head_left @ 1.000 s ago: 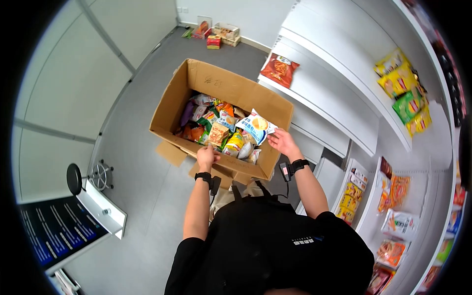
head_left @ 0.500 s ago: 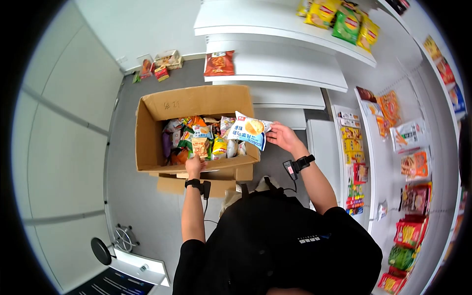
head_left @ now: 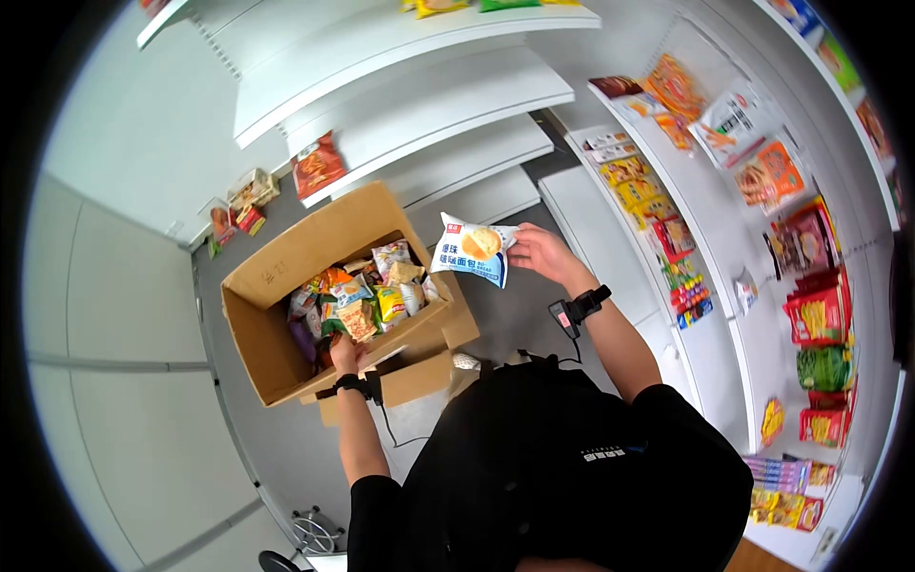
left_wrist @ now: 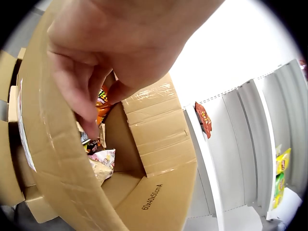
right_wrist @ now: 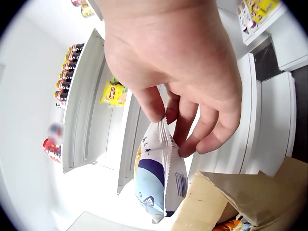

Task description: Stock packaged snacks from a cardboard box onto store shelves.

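- The lower packets in the cardboard box [head_left: 276,265] are hidden beneath the upper snack packets [head_left: 355,319], and the print on most of them is too small to be read.
- A few yellow and green bags [head_left: 510,4] are cut off by the top edge of the head view; in the left wrist view they are seen more fully, at the far right.
- A round black seat [head_left: 274,562] is cut off at the bottom of the head view.
- The size print on the box is shown only in the left wrist view, and a row of dark bottles [right_wrist: 66,74] only in the right wrist view.
- The front of the blue and white bread packet [head_left: 474,250], with its picture of a bun, is faced toward the head camera; its seam and barcode are shown in the right wrist view.
- A top corner of the bread packet is pinched between thumb and forefinger of the right hand [head_left: 541,253], the other fingers being loosely bent. The packet is held in the air, just beside the box.
- The left hand [head_left: 345,356] is held at the near rim of the box, its fingers loosely bent with nothing grasped; whether the rim is touched cannot be told.
- A red bag [head_left: 317,164] is set on a white shelf [head_left: 410,114].
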`<action>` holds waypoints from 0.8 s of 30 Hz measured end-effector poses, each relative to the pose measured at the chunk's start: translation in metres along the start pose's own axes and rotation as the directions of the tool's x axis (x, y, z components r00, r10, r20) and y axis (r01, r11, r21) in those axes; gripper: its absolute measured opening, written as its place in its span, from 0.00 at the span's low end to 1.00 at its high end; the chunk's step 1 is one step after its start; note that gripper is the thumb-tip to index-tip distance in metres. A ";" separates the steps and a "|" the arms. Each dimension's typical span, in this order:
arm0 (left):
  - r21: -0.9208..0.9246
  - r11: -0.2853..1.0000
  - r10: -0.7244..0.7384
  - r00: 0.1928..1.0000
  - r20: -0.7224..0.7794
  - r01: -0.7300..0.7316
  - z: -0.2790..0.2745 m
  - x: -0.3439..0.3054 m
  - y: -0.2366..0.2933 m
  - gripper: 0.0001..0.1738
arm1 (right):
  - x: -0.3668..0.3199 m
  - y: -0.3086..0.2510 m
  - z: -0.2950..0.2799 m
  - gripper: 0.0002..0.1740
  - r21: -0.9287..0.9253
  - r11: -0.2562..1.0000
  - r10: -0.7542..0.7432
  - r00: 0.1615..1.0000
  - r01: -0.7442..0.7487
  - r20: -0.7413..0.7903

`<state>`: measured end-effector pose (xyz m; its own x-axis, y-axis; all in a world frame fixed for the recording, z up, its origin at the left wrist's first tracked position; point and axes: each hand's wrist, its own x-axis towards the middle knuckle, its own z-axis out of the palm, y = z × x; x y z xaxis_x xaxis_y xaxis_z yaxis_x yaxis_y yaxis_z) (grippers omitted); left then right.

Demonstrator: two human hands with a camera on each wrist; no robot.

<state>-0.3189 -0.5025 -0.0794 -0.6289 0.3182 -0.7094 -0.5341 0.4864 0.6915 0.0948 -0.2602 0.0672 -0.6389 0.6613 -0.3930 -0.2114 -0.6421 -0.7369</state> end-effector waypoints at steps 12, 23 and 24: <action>0.142 0.934 0.187 0.790 0.585 -0.326 0.197 -0.178 0.020 0.23 | -0.130 -0.013 -0.082 0.05 0.066 0.978 -0.184 0.972 0.196 -0.148; 0.105 0.889 0.000 0.230 0.973 -0.445 0.343 -0.382 -0.036 0.24 | -0.277 -0.039 -0.148 0.05 -0.075 0.914 -0.402 0.863 0.399 -0.307; 0.111 0.873 -0.006 0.217 0.976 -0.475 0.351 -0.392 -0.044 0.24 | -0.288 -0.038 -0.155 0.05 -0.091 0.904 -0.424 0.848 0.418 -0.318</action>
<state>0.1500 -0.3628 0.1205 0.4181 0.8605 -0.2911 -0.1045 0.3639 0.9256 0.4018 -0.3656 0.1230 -0.2168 0.9564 -0.1958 -0.3910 -0.2689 -0.8802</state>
